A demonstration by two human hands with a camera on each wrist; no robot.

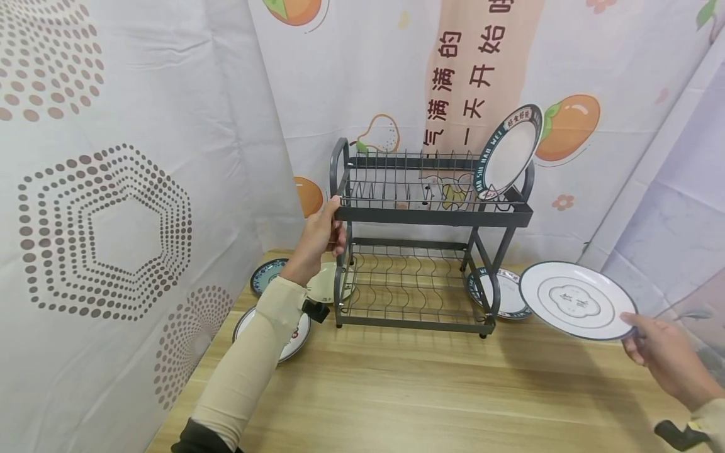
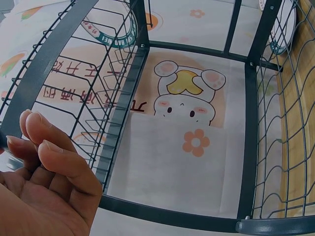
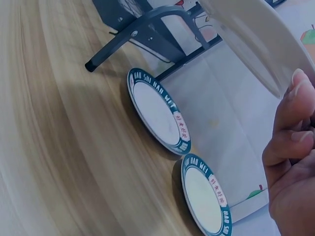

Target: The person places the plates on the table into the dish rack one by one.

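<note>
A dark two-tier dish rack [image 1: 433,217] stands on the wooden table. My left hand [image 1: 320,242] grips the front left corner of its upper tier; in the left wrist view that hand's curled fingers [image 2: 64,162] lie by the dark frame. Out to the right of the rack, my right hand [image 1: 659,352] holds a white plate [image 1: 538,296] by its right edge, thumb on top, raised above the table. The right wrist view shows this plate's pale underside [image 3: 251,44]. A green-rimmed plate [image 1: 510,154] stands tilted in the right end of the upper tier.
Two green-rimmed plates [image 3: 160,115] lie on the table right of the rack. To the left are a blue-patterned plate [image 1: 266,275], a cream dish [image 1: 323,283] and a white plate [image 1: 296,340] partly behind my left arm. Printed curtains [image 1: 368,63] hang behind and at the sides.
</note>
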